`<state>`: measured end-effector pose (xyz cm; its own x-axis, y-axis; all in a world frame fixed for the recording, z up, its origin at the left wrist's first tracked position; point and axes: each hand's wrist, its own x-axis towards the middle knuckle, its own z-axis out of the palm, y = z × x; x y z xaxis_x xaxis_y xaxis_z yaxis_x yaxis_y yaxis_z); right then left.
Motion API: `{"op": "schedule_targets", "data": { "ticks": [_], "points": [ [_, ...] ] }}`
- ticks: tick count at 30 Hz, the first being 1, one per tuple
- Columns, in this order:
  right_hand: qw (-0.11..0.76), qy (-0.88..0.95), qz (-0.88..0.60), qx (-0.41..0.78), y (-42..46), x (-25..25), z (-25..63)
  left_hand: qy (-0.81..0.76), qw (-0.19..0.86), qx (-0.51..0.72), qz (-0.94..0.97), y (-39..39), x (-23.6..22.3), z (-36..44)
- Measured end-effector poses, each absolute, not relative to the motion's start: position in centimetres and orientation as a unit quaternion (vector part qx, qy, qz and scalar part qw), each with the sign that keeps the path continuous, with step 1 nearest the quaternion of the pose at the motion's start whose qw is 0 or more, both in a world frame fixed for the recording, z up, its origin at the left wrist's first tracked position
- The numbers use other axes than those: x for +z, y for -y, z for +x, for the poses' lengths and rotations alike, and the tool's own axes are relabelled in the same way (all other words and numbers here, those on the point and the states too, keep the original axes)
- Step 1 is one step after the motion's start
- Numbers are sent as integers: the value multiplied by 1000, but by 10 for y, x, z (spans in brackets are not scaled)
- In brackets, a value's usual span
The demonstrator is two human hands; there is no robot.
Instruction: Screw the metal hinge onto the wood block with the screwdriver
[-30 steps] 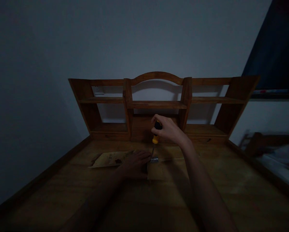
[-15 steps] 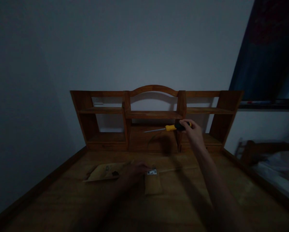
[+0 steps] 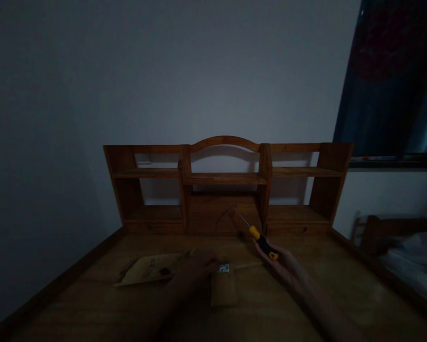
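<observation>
Your right hand grips the screwdriver, clear of the metal fitting; your left hand, hold indiscernible, beside it; fitting at the tan block's far end, fastening unconfirmed.

A yellow-and-black screwdriver points far and left; a silver metal hinge edges a tan rectangular piece.

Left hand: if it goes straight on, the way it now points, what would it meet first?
Probably the metal piece, just to the right of the left hand; in this dim view I cannot tell whether they touch.
</observation>
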<state>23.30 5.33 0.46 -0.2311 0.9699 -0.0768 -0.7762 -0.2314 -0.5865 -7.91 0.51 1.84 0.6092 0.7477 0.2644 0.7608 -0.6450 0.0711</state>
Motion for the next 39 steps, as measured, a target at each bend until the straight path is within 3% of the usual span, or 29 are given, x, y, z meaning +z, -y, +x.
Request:
{"op": "schedule_targets", "data": {
  "ticks": [16, 27, 39],
  "points": [
    [509, 296, -172, 790, -42, -11, 211, 402, 211, -141, -880, -24, -12, -57],
    [516, 270, -184, 792, -45, -15, 215, 392, 165, -162, -890, -4, 10, -69],
    [521, 265, -180, 791, -46, -18, 216, 403, 180, -153, -884, -25, -8, -62]
  ]
}}
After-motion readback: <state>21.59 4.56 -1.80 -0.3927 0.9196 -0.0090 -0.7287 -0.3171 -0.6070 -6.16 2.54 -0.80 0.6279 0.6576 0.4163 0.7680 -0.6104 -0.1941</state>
